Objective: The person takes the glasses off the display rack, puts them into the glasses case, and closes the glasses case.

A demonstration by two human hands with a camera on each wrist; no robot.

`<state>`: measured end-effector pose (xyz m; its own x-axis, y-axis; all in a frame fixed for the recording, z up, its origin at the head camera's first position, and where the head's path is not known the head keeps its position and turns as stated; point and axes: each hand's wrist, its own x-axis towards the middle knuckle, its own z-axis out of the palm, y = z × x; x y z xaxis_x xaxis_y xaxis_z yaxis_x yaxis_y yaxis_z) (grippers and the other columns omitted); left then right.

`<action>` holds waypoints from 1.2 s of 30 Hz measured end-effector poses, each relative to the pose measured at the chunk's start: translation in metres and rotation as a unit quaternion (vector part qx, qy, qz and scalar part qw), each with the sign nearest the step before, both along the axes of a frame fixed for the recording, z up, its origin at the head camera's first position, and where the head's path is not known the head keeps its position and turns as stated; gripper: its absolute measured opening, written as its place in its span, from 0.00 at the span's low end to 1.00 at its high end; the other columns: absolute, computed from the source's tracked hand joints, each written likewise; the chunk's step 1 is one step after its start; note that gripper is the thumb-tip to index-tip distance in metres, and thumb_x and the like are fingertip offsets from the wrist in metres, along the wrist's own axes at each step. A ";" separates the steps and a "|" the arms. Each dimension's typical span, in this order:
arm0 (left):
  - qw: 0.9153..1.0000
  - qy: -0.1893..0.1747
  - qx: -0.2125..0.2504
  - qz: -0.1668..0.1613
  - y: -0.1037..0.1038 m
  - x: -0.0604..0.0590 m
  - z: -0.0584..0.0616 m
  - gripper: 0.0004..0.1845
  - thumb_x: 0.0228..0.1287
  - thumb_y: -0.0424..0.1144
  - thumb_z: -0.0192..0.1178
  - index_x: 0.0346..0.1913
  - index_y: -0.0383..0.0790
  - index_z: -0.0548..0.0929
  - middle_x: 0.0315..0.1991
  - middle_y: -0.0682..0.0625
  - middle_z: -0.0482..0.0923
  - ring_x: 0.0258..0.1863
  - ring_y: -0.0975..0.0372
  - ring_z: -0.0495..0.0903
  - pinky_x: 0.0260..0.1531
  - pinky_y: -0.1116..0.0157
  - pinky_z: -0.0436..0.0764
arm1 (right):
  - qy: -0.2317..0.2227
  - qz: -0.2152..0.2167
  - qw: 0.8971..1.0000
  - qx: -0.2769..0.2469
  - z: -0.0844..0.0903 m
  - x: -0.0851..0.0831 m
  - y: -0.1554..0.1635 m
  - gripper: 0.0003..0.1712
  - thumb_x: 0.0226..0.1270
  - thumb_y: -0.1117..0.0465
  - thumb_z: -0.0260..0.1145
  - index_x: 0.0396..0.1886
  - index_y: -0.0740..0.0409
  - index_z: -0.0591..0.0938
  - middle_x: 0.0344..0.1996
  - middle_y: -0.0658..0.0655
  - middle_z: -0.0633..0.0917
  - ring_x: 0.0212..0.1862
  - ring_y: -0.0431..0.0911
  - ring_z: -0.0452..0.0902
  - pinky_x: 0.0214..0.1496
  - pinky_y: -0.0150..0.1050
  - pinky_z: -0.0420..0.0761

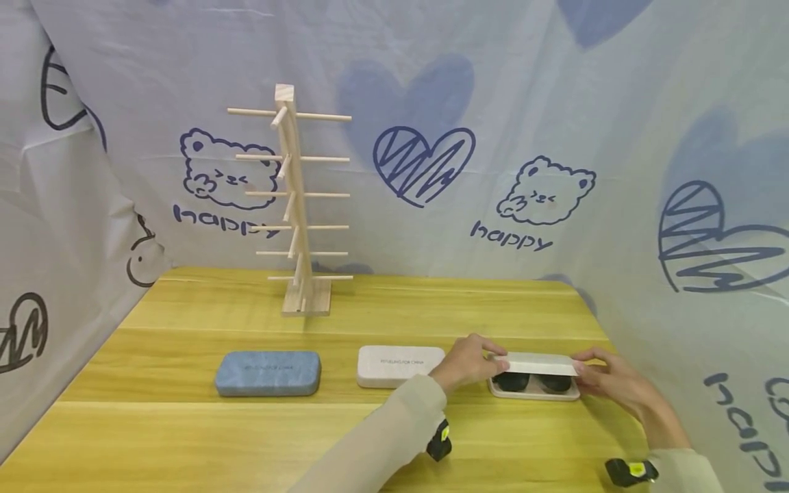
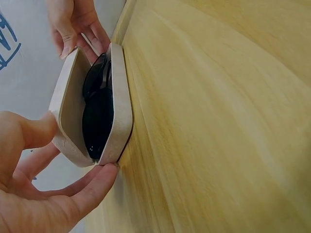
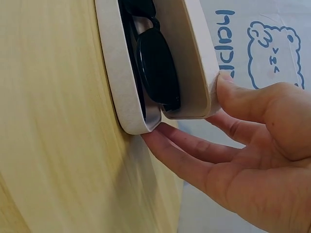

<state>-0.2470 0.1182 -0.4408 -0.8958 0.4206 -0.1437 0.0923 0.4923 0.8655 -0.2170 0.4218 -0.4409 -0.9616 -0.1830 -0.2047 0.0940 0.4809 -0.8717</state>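
At the right of the table a whitish glasses case stands part open, its lid tilted up at the back. Inside lie dark sunglasses, whose black lenses also show in the left wrist view. My left hand grips the case's left end, thumb on the lid and fingers against the base. At the other end my right hand holds it likewise; in the right wrist view its thumb presses the lid, with fingers touching the base's corner.
Left of the left hand lies a closed white glasses case, partly behind that wrist. Farther left is a closed blue case. A wooden rack with several pegs stands at the back. Printed cloth hangs behind the wooden table.
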 end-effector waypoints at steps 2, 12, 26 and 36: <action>1.000 -0.002 0.003 -0.002 0.000 0.000 -0.001 0.14 0.69 0.48 0.69 0.55 0.55 0.90 0.69 0.51 0.78 0.58 0.57 0.84 0.55 0.55 0.85 | 0.000 0.003 1.000 -0.004 -0.001 0.001 0.001 0.26 0.80 0.65 0.58 0.62 0.86 0.64 0.55 0.75 0.82 0.52 0.46 0.87 0.56 0.44 0.88; 1.000 -0.011 0.019 -0.005 0.000 -0.002 -0.004 0.14 0.66 0.45 0.71 0.54 0.54 0.90 0.68 0.51 0.80 0.52 0.60 0.85 0.53 0.58 0.86 | 0.002 -0.001 1.000 -0.008 -0.001 0.002 0.001 0.28 0.79 0.64 0.60 0.63 0.86 0.64 0.57 0.74 0.82 0.49 0.38 0.86 0.55 0.41 0.88; 0.995 0.060 -0.064 -0.052 0.000 0.005 -0.002 0.18 0.63 0.33 0.73 0.56 0.49 0.88 0.30 0.55 0.85 0.26 0.69 0.79 0.29 0.74 0.78 | 0.010 -0.017 0.995 0.099 -0.002 -0.001 -0.002 0.28 0.72 0.66 0.68 0.62 0.81 0.71 0.59 0.84 0.77 0.54 0.56 0.84 0.47 0.37 0.87; 0.988 0.112 -0.092 -0.062 -0.014 -0.005 0.010 0.15 0.71 0.35 0.64 0.57 0.50 0.88 0.60 0.50 0.85 0.54 0.59 0.85 0.48 0.65 0.86 | 0.058 -0.004 0.979 0.198 0.027 -0.018 -0.025 0.24 0.79 0.62 0.60 0.62 0.79 0.73 0.58 0.85 0.77 0.50 0.64 0.85 0.47 0.50 0.88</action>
